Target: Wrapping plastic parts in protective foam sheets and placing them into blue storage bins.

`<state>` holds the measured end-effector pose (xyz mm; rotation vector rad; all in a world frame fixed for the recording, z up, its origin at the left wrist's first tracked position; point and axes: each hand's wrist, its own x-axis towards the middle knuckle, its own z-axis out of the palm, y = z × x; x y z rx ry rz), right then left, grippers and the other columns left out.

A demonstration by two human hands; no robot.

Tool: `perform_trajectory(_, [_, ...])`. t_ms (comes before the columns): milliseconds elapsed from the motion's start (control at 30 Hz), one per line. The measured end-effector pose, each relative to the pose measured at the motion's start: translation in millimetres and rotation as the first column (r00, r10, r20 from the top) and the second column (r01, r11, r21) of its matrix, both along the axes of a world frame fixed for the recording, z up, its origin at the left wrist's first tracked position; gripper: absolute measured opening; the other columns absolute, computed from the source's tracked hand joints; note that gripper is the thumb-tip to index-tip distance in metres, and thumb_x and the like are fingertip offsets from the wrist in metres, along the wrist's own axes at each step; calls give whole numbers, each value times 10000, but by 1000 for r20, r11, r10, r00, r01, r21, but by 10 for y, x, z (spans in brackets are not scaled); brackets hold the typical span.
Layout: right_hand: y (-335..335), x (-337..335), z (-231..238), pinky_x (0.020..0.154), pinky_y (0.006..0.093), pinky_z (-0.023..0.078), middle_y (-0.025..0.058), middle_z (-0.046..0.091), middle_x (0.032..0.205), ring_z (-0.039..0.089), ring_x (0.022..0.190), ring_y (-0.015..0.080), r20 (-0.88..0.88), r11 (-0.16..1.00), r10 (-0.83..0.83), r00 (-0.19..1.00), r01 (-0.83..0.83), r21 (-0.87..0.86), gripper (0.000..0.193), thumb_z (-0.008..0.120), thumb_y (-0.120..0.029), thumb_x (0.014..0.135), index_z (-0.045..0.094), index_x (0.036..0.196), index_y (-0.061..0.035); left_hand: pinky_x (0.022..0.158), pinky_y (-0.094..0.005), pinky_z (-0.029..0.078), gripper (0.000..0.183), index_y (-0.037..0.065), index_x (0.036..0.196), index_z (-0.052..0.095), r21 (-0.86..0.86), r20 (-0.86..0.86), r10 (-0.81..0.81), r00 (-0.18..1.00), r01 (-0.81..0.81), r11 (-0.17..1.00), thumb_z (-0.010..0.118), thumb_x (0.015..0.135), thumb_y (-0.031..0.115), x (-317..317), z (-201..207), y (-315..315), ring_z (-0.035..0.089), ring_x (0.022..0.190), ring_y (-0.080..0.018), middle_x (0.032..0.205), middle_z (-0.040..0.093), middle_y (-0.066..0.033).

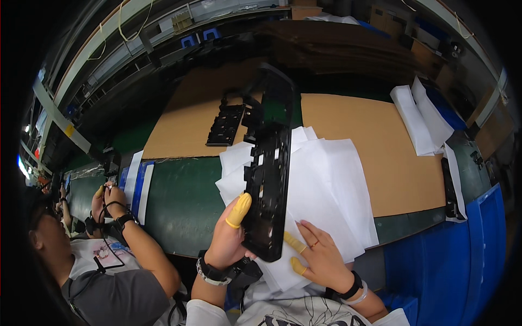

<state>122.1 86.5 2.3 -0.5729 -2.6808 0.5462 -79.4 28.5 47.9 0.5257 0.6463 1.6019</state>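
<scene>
A long black moulded plastic part (267,185) stands tilted upright in front of me, with ribs, clips and small slots along its inner side. My left hand (224,244) is closed around its lower end, the thumb in a yellow finger cot pressed on the edge. My right hand (325,258), also wearing yellow finger cots, lies with its fingers stretched out on a fanned pile of white sheets (340,185), just right of the part's lower end. Behind the held part, a smaller black slotted plastic part (224,127) rests on brown cardboard (182,117).
Another cardboard sheet (380,179) covers the green table (182,209) at right. Folded white sheets (413,119) lie at the far right, with a narrow black part (450,187) nearby. Blue bins (429,271) stand below the right edge. A co-worker (117,271) sits close at left.
</scene>
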Motion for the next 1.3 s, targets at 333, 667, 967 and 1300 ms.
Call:
perform_trajectory(333, [17,-8,-73,947,401,329,155,405,1286,361,1204,286,-24,999,-38,999,39,23,494,544,-252,776,477,1254,-146,412,-181,378,461,85,1366,260,21,-787,208,581,-312,950,404,937,176,-54,338,474,476,501,-65,760,540,-25])
perform_trajectory(667, [-10,-25,-96,957,386,326,134,388,1315,367,1204,264,-70,998,-26,997,30,52,481,523,-274,795,474,1258,-156,374,-278,402,402,12,1276,413,-122,-970,16,243,-541,832,404,907,171,-1145,-183,1410,488,475,-160,766,542,-112])
perform_trajectory(967, [-2,40,-52,953,371,333,137,363,1341,352,1221,266,-68,998,-39,997,42,41,396,527,-259,807,553,1145,-56,884,-432,401,432,-43,1073,549,214,-736,4,-677,-226,950,583,794,286,-741,-257,1380,427,1099,-298,1203,443,-151])
perform_trajectory(1300, [-75,-70,-21,955,370,322,118,360,1347,355,1212,264,-87,1000,-6,996,7,16,469,529,-271,814,475,1257,-127,895,-448,396,404,-6,1095,556,-10,-747,-436,-502,-647,762,535,810,280,-1778,-352,1507,441,1096,-341,1175,476,-134])
